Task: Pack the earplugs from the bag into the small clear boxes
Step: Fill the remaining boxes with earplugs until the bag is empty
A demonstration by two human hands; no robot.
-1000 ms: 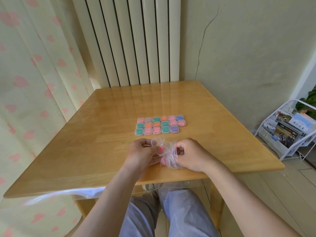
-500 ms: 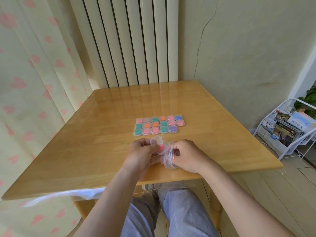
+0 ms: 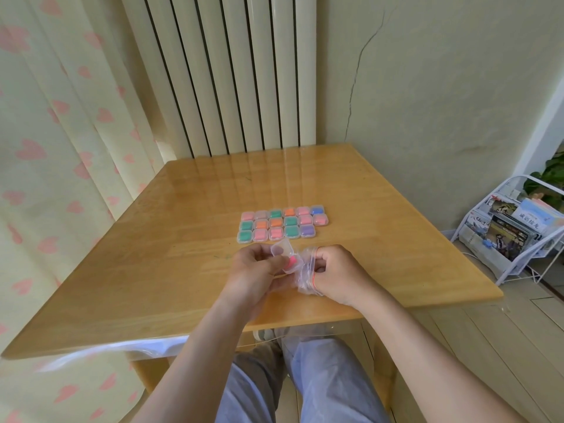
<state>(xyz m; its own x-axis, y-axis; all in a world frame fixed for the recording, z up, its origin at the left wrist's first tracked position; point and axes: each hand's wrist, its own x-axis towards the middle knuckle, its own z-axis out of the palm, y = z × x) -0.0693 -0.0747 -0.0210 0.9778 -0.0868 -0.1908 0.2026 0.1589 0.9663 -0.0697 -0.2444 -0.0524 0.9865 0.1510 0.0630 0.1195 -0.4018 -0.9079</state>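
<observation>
Counter (image 3: 183, 285) edge: left hand (image 3: 253, 270) gripped open clear box (image 3: 282, 250) holding pink earplug (image 3: 291, 263); right hand (image 3: 338, 273), just beside, clutched crumpled bag (image 3: 305, 277).

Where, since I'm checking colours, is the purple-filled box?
Head view: the purple box sits at the right end of the nearest row, beside a green box, just beyond the right hand.

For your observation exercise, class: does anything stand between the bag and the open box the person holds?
Nothing visible does: the open box, lid raised, in the left hand sits right beside the bag gripped by the right hand.
</observation>
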